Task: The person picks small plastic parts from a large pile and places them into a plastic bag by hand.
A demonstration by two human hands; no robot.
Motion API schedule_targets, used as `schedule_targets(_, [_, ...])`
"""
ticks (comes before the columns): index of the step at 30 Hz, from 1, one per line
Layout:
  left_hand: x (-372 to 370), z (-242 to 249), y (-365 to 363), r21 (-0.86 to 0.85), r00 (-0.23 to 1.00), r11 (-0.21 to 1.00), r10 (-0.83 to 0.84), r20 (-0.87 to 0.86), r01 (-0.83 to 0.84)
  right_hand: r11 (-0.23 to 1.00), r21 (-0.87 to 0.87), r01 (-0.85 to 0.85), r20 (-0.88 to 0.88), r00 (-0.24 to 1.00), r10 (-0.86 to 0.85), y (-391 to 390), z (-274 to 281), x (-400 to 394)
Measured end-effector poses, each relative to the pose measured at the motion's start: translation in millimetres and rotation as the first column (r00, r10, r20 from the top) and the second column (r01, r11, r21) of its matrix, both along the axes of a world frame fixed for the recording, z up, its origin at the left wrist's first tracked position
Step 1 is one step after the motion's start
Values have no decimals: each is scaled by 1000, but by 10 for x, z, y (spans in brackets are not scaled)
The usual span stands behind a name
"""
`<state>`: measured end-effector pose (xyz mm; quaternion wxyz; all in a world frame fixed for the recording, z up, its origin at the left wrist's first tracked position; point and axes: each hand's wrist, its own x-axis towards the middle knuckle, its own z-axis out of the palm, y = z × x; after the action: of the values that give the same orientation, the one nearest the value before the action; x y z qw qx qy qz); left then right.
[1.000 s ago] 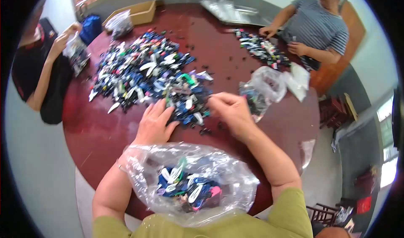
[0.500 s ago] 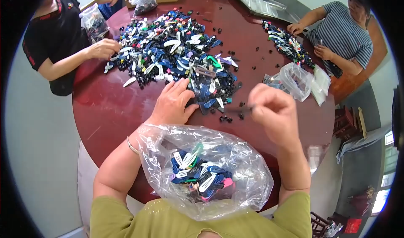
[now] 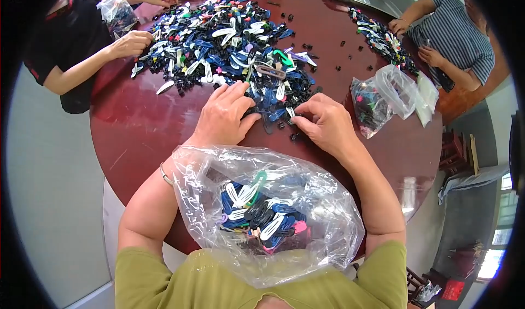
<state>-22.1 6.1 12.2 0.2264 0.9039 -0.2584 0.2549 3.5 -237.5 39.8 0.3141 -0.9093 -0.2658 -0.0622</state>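
Note:
A large heap of snap hair clips (image 3: 219,41) and small black claw clips, mostly white, navy and black, covers the middle of the table. My left hand (image 3: 227,115) rests at the heap's near edge, fingers stretched forward, thumb apart, with dark clips by its fingertips. Across from it, my right hand (image 3: 328,124) pinches a white hair clip (image 3: 291,112) at the edge of the heap; the fingertips partly hide it. Below both hands, a clear plastic bag (image 3: 328,199) lies open against my front, its rim over my left wrist. Inside are several mixed snap clips (image 3: 262,216).
The round red table (image 3: 131,139) holds loose black claw clips. On the left, a person's hand (image 3: 131,44) touches the heap, near a filled bag (image 3: 117,16). At right, a person in a striped shirt (image 3: 454,41) handles a smaller clip pile (image 3: 383,41); another bag (image 3: 372,107) lies nearer.
My right hand has moved left and forward from above the bare table to the heap's edge. My left hand stays at the heap. A dark clip now shows on top inside the bag.

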Motion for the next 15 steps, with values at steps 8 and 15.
schedule_targets(8, [-6, -8, -10, 12, 999, 999, 33, -13, -33, 992, -66, 108, -6, 994, -109, 64, -22, 9])
schedule_targets(15, [-83, 34, -29, 119, 989, 986, 129, -69, -121, 929, 319, 185, -474, 880, -13, -161, 143, 24])
